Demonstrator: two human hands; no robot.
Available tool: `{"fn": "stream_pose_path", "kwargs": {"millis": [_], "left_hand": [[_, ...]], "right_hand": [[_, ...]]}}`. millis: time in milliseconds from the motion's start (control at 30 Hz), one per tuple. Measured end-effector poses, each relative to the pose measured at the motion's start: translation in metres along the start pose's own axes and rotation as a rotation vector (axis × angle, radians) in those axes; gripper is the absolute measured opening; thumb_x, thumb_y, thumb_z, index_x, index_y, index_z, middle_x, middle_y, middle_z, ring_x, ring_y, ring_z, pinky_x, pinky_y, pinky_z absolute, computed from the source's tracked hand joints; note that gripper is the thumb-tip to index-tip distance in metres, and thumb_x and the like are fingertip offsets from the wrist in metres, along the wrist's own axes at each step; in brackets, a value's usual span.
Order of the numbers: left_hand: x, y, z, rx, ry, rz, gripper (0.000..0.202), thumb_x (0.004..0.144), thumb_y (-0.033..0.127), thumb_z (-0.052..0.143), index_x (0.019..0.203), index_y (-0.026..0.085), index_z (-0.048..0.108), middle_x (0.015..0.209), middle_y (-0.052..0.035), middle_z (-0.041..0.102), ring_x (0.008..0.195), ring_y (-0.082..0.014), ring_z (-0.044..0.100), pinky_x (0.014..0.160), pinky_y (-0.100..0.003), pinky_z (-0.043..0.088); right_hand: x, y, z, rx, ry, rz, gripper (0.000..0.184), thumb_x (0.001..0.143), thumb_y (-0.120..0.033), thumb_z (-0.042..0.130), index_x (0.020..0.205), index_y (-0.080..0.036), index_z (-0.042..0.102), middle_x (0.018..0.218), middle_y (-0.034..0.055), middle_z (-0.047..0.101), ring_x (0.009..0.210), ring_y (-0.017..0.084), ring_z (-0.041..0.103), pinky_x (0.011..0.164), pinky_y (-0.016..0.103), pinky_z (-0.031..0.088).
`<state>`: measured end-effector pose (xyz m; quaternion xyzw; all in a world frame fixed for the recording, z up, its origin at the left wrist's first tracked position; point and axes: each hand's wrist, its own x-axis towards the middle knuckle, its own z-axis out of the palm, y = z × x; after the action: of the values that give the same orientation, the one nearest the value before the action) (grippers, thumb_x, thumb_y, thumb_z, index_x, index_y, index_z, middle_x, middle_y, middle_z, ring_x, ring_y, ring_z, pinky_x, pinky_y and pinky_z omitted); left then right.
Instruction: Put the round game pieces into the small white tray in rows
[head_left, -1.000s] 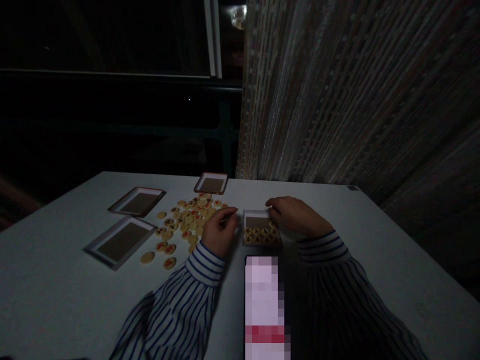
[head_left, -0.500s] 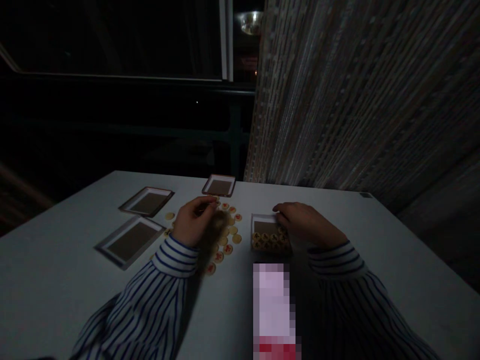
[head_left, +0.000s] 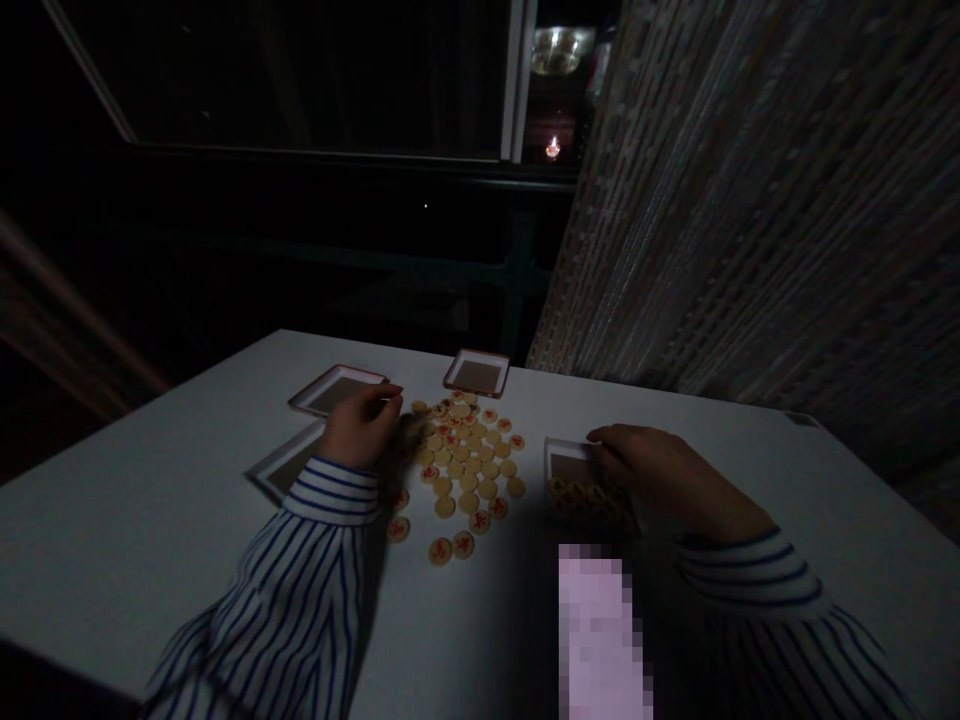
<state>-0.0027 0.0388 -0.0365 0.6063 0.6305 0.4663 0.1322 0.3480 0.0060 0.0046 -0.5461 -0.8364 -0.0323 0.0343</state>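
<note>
The left hand (head_left: 355, 432) curls left of the discs (head_left: 473, 465); right of them, the right hand (head_left: 671, 478) overhangs a tray (head_left: 570, 466); neither grip can be told.

Table (head_left: 172, 560): wide bare stretch left of near-left box (head_left: 281, 470) and far-left box (head_left: 330, 392). Loose pieces (head_left: 467, 465) reachable from above except at their left margin, obstructed by left hand (head_left: 358, 428). Narrow free lane between pieces and piece-filled box (head_left: 549, 462); right hand (head_left: 667, 475) blocks that box's right side. Pixelated slab (head_left: 596, 630) obstructs its near approach. Curtain (head_left: 720, 200) bounds far right edge
</note>
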Motion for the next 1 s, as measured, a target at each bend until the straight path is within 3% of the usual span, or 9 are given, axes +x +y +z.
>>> {"fn": "stream_pose_path", "kwargs": {"millis": [333, 567, 1000], "left_hand": [[-0.005, -0.016, -0.017, 0.488, -0.114, -0.081, 0.036, 0.08, 0.03, 0.04, 0.106, 0.017, 0.061, 0.105, -0.0094, 0.065, 0.098, -0.0234, 0.059, 0.085, -0.034, 0.045], [-0.007, -0.02, -0.011, 0.544, -0.18, -0.147, 0.033, 0.082, 0.027, 0.04, 0.107, 0.019, 0.06, 0.104, -0.0085, 0.065, 0.097, -0.0225, 0.06, 0.084, -0.032, 0.045], [-0.009, -0.017, -0.009, 0.529, -0.144, -0.151, 0.033, 0.082, 0.025, 0.04, 0.11, 0.019, 0.058, 0.105, -0.009, 0.064, 0.097, -0.0219, 0.059, 0.082, -0.031, 0.046]], "right_hand": [[0.014, -0.018, 0.0, 0.149, 0.081, -0.109, 0.032, 0.085, -0.032, 0.037, 0.103, -0.019, 0.061, 0.1, 0.0059, 0.065, 0.089, 0.018, 0.06, 0.079, 0.03, 0.046], [0.062, -0.057, -0.001, 0.131, 0.033, -0.224, 0.032, 0.084, -0.03, 0.039, 0.103, -0.018, 0.062, 0.099, 0.0074, 0.064, 0.089, 0.019, 0.058, 0.079, 0.03, 0.043], [0.14, -0.13, 0.001, -0.037, -0.148, -0.344, 0.029, 0.083, -0.031, 0.038, 0.091, -0.019, 0.063, 0.091, 0.0071, 0.064, 0.077, 0.017, 0.057, 0.063, 0.025, 0.035]]}}
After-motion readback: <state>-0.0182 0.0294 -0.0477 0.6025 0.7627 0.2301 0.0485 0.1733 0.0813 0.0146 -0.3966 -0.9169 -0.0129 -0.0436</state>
